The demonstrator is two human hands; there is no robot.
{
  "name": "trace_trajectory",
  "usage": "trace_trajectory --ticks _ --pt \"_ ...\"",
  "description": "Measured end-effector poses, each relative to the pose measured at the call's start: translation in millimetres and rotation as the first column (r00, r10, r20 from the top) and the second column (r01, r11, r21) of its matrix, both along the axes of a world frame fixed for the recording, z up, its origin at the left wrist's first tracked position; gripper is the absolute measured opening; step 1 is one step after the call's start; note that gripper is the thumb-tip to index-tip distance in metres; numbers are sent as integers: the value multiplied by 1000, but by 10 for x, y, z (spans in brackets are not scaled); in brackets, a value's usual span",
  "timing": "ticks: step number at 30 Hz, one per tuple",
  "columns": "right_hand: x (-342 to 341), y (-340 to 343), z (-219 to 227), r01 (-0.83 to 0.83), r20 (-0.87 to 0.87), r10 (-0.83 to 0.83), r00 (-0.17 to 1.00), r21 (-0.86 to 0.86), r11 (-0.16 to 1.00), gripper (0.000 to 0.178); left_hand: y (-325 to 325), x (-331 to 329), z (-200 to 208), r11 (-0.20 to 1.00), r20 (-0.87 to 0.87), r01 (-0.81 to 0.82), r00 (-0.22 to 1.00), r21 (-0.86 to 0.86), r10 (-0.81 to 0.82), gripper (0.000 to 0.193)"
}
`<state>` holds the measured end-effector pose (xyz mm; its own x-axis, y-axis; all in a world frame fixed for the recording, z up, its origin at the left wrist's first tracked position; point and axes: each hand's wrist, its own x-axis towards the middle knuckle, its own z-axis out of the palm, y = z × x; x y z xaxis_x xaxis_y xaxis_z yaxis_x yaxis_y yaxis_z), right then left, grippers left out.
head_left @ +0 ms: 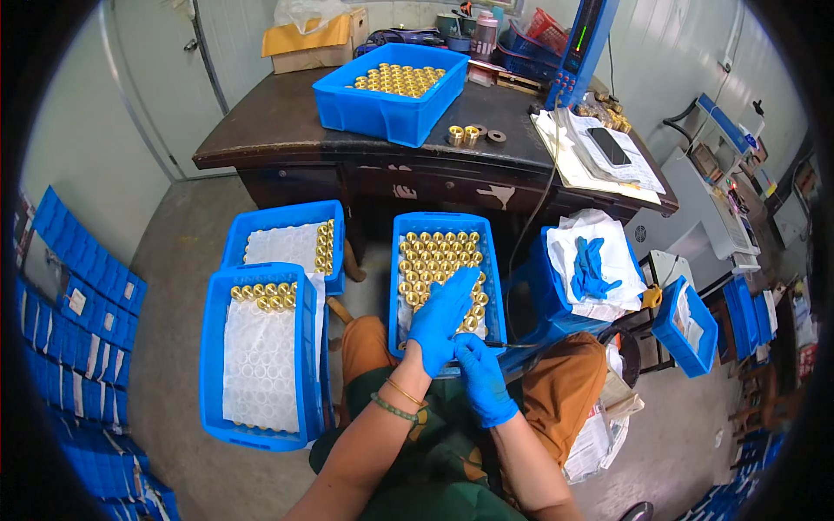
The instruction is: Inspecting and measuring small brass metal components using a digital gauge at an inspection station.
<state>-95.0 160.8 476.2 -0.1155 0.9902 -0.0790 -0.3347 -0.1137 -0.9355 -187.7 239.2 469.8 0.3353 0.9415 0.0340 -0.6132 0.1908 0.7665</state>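
My left hand point(445, 310), in a blue glove, stretches flat with its fingers over a blue bin point(498, 300) of brass rings point(437, 252) standing upright in rows. Nothing shows in its grasp. Against the heel of that hand rests my right hand point(486, 382), also gloved, with its fingers curled closed. What those fingers pinch, if anything, is hidden. A thin dark rod point(496, 345) on a cable pokes out beside the right fingers at the bin's near edge. Whether the right hand grips it I cannot tell.
At left, two blue bins point(306, 347) hold brass rings and white liner sheets. The dark desk point(261, 130) ahead bears another full bin point(365, 113), loose rings, papers, a phone point(608, 146) and a blue gauge column point(580, 52). Spare blue gloves point(592, 269) lie on a bin at right.
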Motion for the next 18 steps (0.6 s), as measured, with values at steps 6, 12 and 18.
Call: trace_trajectory --ticks 6,12,18 --pt "-66 -95 218 -335 535 200 821 167 927 11 112 -94 -256 998 476 -29 878 -61 55 56" --pt "-118 -188 311 -381 622 87 778 356 853 8 -5 -45 36 988 272 -59 957 -145 97 50" --pt "-39 -331 269 -349 442 234 866 197 916 9 -221 -24 653 902 652 237 756 -362 63 51"
